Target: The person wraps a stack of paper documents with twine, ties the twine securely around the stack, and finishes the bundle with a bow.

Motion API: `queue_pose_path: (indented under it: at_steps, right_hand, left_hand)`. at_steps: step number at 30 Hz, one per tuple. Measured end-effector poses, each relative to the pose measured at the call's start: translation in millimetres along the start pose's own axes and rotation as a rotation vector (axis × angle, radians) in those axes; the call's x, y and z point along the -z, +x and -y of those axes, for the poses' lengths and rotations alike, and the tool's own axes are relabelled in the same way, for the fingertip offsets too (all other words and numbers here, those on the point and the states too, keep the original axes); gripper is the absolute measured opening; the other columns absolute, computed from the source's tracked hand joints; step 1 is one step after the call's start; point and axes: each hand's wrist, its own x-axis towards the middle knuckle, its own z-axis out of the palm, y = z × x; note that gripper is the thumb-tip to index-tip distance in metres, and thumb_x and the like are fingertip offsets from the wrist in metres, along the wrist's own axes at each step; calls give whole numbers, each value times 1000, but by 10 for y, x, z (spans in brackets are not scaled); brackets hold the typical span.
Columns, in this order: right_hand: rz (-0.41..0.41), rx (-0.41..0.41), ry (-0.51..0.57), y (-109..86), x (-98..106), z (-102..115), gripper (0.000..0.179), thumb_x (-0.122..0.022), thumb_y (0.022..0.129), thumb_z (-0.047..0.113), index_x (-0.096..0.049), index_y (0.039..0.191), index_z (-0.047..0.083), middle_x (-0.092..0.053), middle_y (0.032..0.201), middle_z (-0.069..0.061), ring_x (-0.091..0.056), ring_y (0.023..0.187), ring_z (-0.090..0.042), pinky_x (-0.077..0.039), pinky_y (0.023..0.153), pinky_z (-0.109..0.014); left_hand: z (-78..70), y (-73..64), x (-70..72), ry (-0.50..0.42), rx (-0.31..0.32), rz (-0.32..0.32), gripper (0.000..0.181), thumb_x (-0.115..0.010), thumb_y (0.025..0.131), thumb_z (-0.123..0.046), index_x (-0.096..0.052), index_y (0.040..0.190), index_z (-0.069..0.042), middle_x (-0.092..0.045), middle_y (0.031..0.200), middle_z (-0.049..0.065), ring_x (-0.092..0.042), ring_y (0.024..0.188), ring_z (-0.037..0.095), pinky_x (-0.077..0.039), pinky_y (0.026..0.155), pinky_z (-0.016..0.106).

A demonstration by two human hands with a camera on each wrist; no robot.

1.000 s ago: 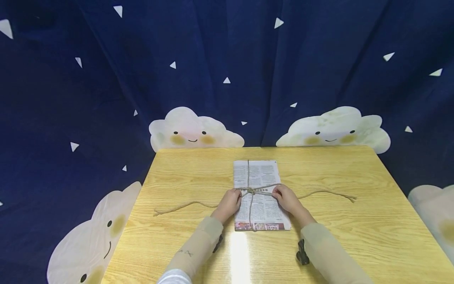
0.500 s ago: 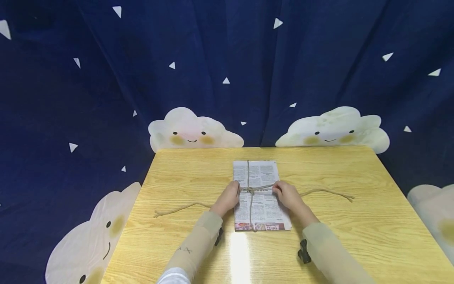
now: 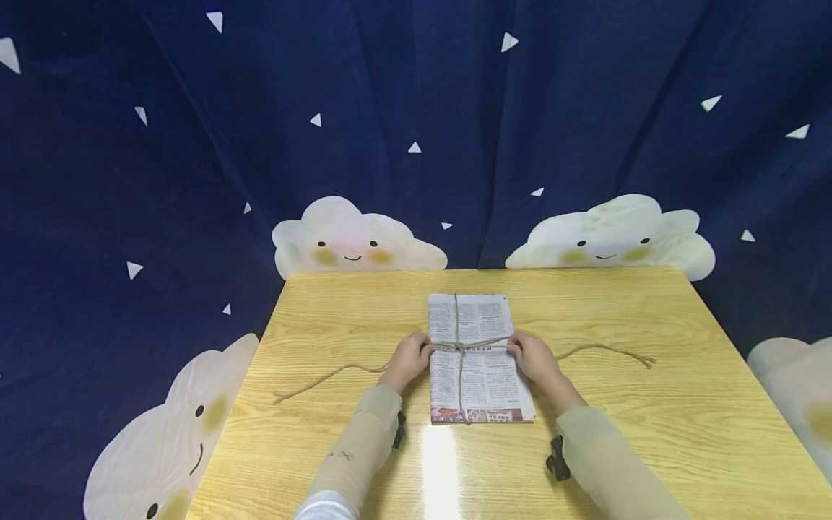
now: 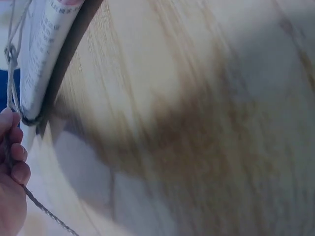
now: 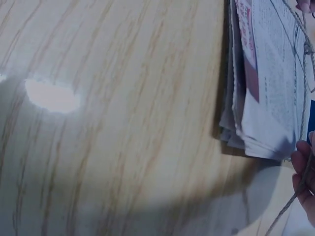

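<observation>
A stack of folded newspapers [image 3: 484, 390] lies flat, bound crosswise by brown twine [image 3: 458, 318] with a knot [image 3: 460, 347] at the crossing on top. At the stack's left edge my left hand [image 3: 409, 357] grips one twine end; in the left wrist view the fingers [image 4: 18, 152] curl round the twine, whose tail [image 4: 47, 209] runs out below. On the opposite edge my right hand [image 3: 531, 359] pinches the other end, and its tail [image 5: 290, 204] leaves the fingers in the right wrist view. Between the hands the twine runs taut across the paper.
The wooden table [image 3: 338, 303] carries the stack near its middle. Loose twine tails lie out to the left [image 3: 318, 380] and right [image 3: 604, 349]. Behind the table hangs a dark blue curtain [image 3: 416, 87] with white clouds and triangles.
Both hands have moved outward from the knot to the stack's side edges, pulling the twine; the knot looks smaller and tighter. The newspapers have stayed nearly in place.
</observation>
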Motion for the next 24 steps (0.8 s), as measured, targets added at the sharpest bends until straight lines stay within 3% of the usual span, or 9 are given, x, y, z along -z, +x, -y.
queue_pose_path:
  at_steps: [4, 11, 24]
  right_hand:
    - [11, -39, 15, -2, -31, -59, 10, -58, 89, 11, -59, 81, 6, -61, 76, -6, -55, 68, -20, -48, 66, -39]
    - [14, -38, 11, -1, -71, -122, 11, -58, 89, 12, -58, 78, 7, -61, 76, -7, -54, 67, -21, -47, 64, -40]
    - [44, -101, 42, 16, -138, -207, 11, -57, 90, 14, -58, 80, 8, -59, 75, -4, -51, 65, -17, -44, 62, -34]
  left_hand:
    - [74, -33, 3, -33, 19, -27, 10, -57, 88, -5, -62, 80, -2, -59, 78, 6, -52, 71, 15, -47, 63, 27]
    - [130, -82, 3, -109, 69, -5, 11, -57, 89, -7, -64, 82, -2, -59, 79, 4, -51, 69, 13, -46, 61, 25]
    - [171, -134, -20, -127, 83, -22, 11, -57, 90, -9, -65, 87, -1, -61, 83, 6, -57, 76, 16, -49, 64, 26]
